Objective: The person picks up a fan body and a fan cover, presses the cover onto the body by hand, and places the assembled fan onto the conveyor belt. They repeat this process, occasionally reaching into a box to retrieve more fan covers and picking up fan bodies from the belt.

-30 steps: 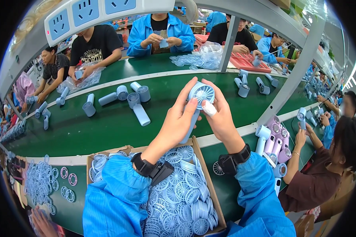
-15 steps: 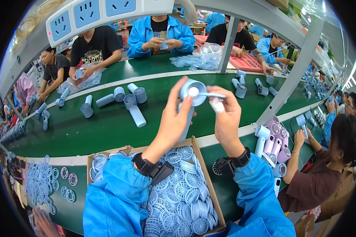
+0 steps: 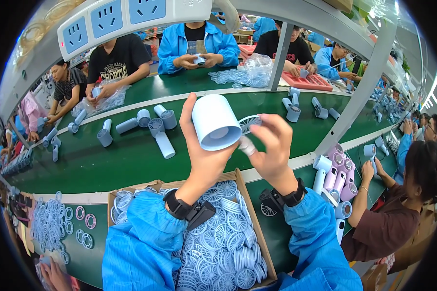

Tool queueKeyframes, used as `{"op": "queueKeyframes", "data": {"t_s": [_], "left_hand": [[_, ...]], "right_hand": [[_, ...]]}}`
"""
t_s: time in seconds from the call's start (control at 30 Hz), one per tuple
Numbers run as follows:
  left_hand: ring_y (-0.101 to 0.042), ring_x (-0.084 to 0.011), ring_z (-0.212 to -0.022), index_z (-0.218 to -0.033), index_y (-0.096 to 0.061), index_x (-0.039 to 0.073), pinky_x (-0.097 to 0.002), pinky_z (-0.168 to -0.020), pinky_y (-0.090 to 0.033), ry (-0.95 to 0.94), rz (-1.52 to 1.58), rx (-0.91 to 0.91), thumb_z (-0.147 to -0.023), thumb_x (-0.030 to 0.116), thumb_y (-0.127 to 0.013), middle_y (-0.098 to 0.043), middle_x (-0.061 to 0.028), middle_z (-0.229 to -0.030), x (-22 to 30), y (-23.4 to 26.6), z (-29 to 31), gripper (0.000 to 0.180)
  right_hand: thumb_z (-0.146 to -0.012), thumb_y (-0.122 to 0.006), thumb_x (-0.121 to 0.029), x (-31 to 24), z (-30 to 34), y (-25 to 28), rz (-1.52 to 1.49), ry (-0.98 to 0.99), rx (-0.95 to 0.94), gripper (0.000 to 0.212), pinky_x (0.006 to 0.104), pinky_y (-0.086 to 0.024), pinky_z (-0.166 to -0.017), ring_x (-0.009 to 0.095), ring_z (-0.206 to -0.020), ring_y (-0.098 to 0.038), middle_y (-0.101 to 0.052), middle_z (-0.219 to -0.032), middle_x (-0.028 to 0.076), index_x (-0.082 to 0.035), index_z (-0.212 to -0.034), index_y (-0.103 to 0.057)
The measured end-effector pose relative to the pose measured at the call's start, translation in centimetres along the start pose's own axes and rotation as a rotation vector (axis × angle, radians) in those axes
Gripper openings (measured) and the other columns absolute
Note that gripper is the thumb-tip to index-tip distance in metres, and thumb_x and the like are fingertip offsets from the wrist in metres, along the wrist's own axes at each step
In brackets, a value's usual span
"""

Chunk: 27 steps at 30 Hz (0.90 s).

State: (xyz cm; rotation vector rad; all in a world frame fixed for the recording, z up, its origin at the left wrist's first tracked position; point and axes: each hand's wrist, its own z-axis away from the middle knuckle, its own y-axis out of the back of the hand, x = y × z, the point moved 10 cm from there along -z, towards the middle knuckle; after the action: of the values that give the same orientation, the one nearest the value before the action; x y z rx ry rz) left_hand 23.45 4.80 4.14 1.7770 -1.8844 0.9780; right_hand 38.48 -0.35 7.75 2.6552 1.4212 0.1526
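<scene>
My left hand [image 3: 202,153] is wrapped around a light-blue handheld fan housing [image 3: 213,116], a wide cylinder. Its open end faces down and toward me, and a pale round hub shows inside. Beside that opening, my right hand [image 3: 272,148] pinches a light-blue round fan grille [image 3: 248,123] with spokes. The grille is tilted at the housing's right edge; whether they touch I cannot tell. A white wrap [image 3: 247,145] covers a fingertip of the right hand. Below my wrists, a cardboard box [image 3: 257,228] is filled with similar spoked grilles [image 3: 218,237].
Several light-blue fan bodies [image 3: 164,144] lie on the green conveyor [image 3: 82,165]. Rings [image 3: 48,220] are heaped at the left. A metal post [image 3: 359,92] and a power strip [image 3: 131,22] frame the bench. Purple and blue fans [image 3: 340,179] stand near a co-worker [image 3: 388,208] at right.
My left hand has turned the fan housing, so its outer wall shows and its opening points lower. The grille in my right hand has gone from edge-on to showing its spokes, slightly lower.
</scene>
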Motion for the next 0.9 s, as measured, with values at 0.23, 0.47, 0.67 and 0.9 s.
{"op": "queueKeyframes", "data": {"t_s": [0.23,0.47,0.67,0.9], "left_hand": [[-0.05,-0.0224,-0.115,-0.146,-0.012,0.009,-0.0339,-0.092,-0.047,-0.157,-0.082,-0.016,-0.065,-0.003,-0.081,-0.038,-0.0119,-0.131,1.5,-0.1,0.6,0.107],[-0.051,-0.023,-0.115,-0.146,-0.013,0.009,-0.0341,-0.093,-0.048,-0.183,-0.067,-0.023,-0.065,-0.002,-0.081,-0.039,-0.0122,-0.13,1.8,-0.4,0.8,0.106],[-0.05,-0.0228,-0.117,-0.147,-0.012,0.009,-0.0342,-0.094,-0.047,-0.102,-0.022,0.025,-0.065,-0.003,-0.08,-0.039,-0.0125,-0.131,0.5,0.3,0.4,0.107],[-0.062,-0.025,-0.098,-0.149,-0.013,0.017,-0.0344,-0.081,-0.054,0.425,0.207,0.024,-0.076,-0.004,-0.068,-0.051,-0.0125,-0.121,-2.9,-1.2,-0.2,0.093]], "right_hand": [[-0.071,-0.08,-0.011,-0.6,0.4,-0.6,0.028,0.091,-0.044,0.049,0.0377,-0.055,-0.085,0.033,-0.11,-0.058,-0.051,-0.12,0.018,-0.003,-0.114,-0.058],[-0.073,-0.078,-0.015,-1.0,0.2,-0.6,0.076,0.125,-0.067,0.042,0.0386,-0.054,-0.087,0.035,-0.111,-0.058,-0.053,-0.123,0.021,-0.002,-0.109,-0.061],[-0.073,-0.078,-0.015,-0.8,-0.6,-1.1,0.016,0.032,-0.158,0.043,0.0383,-0.052,-0.089,0.033,-0.111,-0.057,-0.055,-0.121,0.02,0.0,-0.11,-0.062],[-0.069,-0.077,-0.01,3.1,-0.2,-0.9,-0.11,-0.306,-0.166,0.046,0.0387,-0.047,-0.091,0.032,-0.108,-0.057,-0.056,-0.121,0.016,-0.002,-0.112,-0.062]]}}
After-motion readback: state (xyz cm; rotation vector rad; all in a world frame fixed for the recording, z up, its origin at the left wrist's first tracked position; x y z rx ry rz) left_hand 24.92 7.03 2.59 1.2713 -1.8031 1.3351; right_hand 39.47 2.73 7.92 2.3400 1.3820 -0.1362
